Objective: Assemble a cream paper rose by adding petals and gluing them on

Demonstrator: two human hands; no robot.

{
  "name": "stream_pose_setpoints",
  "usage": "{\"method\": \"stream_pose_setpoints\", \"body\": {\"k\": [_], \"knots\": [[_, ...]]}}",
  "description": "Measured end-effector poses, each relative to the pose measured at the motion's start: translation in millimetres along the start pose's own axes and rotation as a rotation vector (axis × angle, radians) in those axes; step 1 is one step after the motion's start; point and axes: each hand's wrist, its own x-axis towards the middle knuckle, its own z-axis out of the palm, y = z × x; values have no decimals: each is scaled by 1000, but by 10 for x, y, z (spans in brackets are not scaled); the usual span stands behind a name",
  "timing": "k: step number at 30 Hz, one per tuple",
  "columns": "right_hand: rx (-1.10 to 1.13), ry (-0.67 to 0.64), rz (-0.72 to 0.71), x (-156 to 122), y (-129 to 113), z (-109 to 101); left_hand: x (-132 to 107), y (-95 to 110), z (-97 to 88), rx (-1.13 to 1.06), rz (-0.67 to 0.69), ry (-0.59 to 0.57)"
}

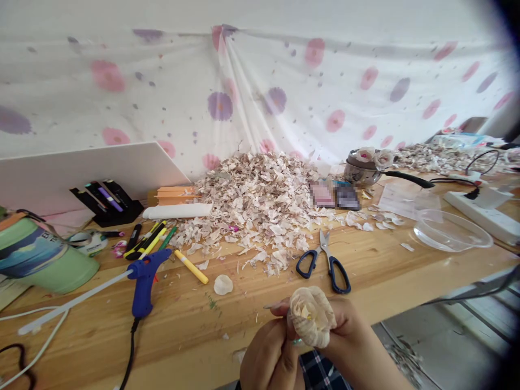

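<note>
A cream flower (pixel 311 315) made of layered thin petals sits between both my hands at the lower middle of the view, just in front of the table's near edge. My right hand (pixel 357 338) wraps around its right side and base. My left hand (pixel 272 352) pinches its left side with the fingertips. A single loose cream petal (pixel 223 284) lies on the wood a little left of the flower. Blue-handled scissors (pixel 325 260) lie shut on the table just beyond my hands.
A big heap of pale husk scraps (pixel 260 200) fills the table's middle. A blue glue gun (pixel 144 279) with its cord lies left, beside markers (pixel 148 241) and a green tumbler (pixel 40 260). A clear bowl (pixel 450 230), a power strip (pixel 483 208) and a metal pot (pixel 368 170) sit right.
</note>
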Motion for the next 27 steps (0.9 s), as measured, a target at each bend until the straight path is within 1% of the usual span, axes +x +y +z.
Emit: {"method": "stream_pose_setpoints", "body": {"k": [2,3,7,10,12,13,16,17,19,21,24,25,27], "knots": [[-5,-14,10,12,16,-31,10,11,30,25,35,67],[-9,-24,15,15,27,-47,18,17,37,41,46,79],[17,-52,49,3,66,-84,43,29,32,82,81,83],[57,-56,82,-6,76,-60,48,30,37,84,79,108],[102,-45,103,-5,76,-22,45,33,48,63,50,138],[125,-32,118,-3,75,0,39,36,52,48,13,144],[139,16,182,-2,68,53,1,42,52,20,-133,105],[134,19,200,-4,65,63,-17,42,50,21,-159,88],[133,6,225,-11,62,68,-52,40,47,34,-157,87],[150,-6,237,-17,59,61,-72,37,46,35,-119,105],[196,-21,216,-20,56,43,-63,43,35,-4,-79,104],[218,-33,210,-19,56,36,-53,51,28,-23,-88,90],[257,-57,227,-17,57,22,-30,78,11,-67,-161,59]]}}
